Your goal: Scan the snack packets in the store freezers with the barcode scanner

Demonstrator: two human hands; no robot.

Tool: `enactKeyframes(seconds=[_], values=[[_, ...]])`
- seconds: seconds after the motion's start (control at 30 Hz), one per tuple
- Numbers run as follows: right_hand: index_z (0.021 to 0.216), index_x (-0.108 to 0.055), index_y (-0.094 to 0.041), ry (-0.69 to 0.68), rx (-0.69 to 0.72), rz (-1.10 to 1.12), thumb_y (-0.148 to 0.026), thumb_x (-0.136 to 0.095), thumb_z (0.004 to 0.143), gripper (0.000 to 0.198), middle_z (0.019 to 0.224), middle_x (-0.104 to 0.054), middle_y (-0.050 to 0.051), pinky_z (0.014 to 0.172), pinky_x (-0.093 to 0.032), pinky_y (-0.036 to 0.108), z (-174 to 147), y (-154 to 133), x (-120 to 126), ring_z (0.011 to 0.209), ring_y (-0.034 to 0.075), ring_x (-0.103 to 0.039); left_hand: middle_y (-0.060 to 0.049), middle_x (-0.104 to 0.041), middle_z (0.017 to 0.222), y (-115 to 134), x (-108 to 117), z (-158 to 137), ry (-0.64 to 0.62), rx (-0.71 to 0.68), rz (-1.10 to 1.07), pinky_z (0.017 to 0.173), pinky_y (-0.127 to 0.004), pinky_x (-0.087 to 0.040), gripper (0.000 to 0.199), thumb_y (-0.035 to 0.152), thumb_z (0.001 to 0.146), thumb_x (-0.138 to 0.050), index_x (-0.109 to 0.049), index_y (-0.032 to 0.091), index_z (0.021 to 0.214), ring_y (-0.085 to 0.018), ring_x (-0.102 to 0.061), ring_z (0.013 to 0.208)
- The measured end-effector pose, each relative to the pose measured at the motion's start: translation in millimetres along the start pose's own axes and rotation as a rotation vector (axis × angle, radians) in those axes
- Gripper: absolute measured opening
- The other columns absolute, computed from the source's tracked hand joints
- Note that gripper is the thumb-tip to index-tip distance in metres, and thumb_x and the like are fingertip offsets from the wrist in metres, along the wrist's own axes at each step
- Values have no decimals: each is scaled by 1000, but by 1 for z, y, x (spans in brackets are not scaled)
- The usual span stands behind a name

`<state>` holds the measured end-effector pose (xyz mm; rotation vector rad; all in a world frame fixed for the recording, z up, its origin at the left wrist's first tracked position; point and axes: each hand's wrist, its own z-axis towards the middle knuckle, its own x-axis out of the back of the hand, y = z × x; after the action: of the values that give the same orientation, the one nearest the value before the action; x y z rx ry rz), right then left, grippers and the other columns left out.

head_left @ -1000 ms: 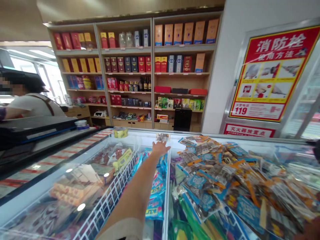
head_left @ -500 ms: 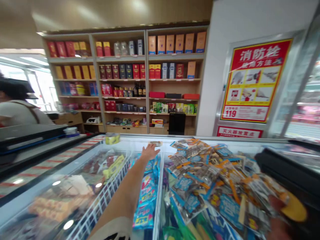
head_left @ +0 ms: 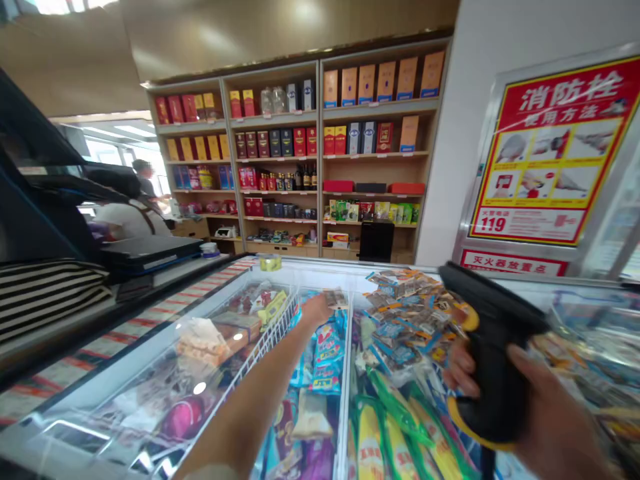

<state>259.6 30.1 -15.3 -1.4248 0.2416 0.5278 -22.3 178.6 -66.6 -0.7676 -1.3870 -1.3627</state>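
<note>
My left hand [head_left: 316,311] reaches to the far end of the open chest freezer, its fingers closed on a small brownish snack packet [head_left: 336,298]. Beneath it lie light-blue ice-cream packets [head_left: 327,357] in a narrow compartment. My right hand [head_left: 545,407] is wrapped round the grip of a black and yellow handheld barcode scanner [head_left: 500,360]. The scanner is upright above the freezer's right part, its head toward the upper left. Behind it spreads a heap of small blue, orange and brown snack packets [head_left: 405,313].
Green and yellow corn-shaped ice-cream packs [head_left: 395,427] lie near me. A white wire divider [head_left: 265,343] borders the left compartment, with a yellow roll [head_left: 271,262] on the back rim. A striped bag [head_left: 50,293] rests at left. Stocked shelves [head_left: 320,160] and people stand beyond.
My left hand has gone from spread fingers near the packet to closed on it. The scanner has risen into clear view from the lower right. My view has swung left.
</note>
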Motion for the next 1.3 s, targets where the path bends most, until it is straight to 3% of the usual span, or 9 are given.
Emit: enactKeyframes(seconds=[0.1,0.2,0.33,0.47,0.6,0.73,0.83,1.07,1.3], values=[[67,-57,-15,-139,-172,212,-34,-55,65,19,58,-56,1,45,-41,22,25,10,-42,49,11,-50,-10,-60,95,0,2,-12,-2,62,-98,72,-28,-41,28,17,69,-43,-58,16,93,-20,-55,89],[69,-57,-17,-107,-184,350,-26,-56,65,11,60,-60,-1,49,-42,21,62,39,-64,52,10,-54,-11,-50,114,4,2,-21,129,25,-122,83,-31,-36,39,14,71,-38,-49,17,109,-21,-46,104],[78,-56,-20,-44,-172,343,-27,-52,65,15,77,-65,1,62,-47,28,98,82,-61,75,16,-60,-4,-26,134,17,-8,-16,56,-237,-55,92,-46,-23,49,24,72,-42,-35,28,121,-25,-22,121],[70,-57,-17,45,-199,245,-24,-55,63,10,61,-65,1,52,-47,25,108,97,-30,56,14,-59,-4,-47,118,15,-15,-8,2,-344,22,90,-49,-23,33,33,76,-38,-50,27,106,-25,-36,113],[66,-57,-15,148,-204,133,-17,-56,62,5,50,-61,-1,40,-44,21,106,73,22,42,12,-54,-3,-60,92,-14,-9,-15,91,-276,-61,82,-33,-35,27,27,78,-34,-58,23,86,-17,-52,90],[73,-58,-16,205,-170,66,-12,-54,62,13,61,-65,0,49,-48,23,99,45,47,53,14,-59,-6,-56,100,-34,-2,-33,226,5,-64,80,-35,-35,33,37,71,-45,-53,23,100,-22,-48,97],[76,-58,-16,133,-112,-19,-10,-53,62,16,65,-65,2,47,-48,25,83,35,26,53,15,-59,-8,-53,106,-27,-2,-44,204,55,-3,83,-42,-31,48,38,68,-49,-43,27,114,-27,-41,105],[74,-57,-14,-29,-185,-27,-31,-54,69,18,60,-62,3,45,-47,23,24,16,-54,49,12,-55,-7,-51,107,0,-10,-49,175,58,-40,81,-44,-31,35,30,75,-40,-49,33,108,-27,-41,103],[75,-57,-14,-60,-191,-46,-27,-61,65,16,59,-61,1,49,-47,22,-3,20,-58,50,11,-55,-5,-55,100,13,-19,-61,159,-70,-158,83,-38,-33,42,22,68,-49,-47,29,109,-22,-45,100]])
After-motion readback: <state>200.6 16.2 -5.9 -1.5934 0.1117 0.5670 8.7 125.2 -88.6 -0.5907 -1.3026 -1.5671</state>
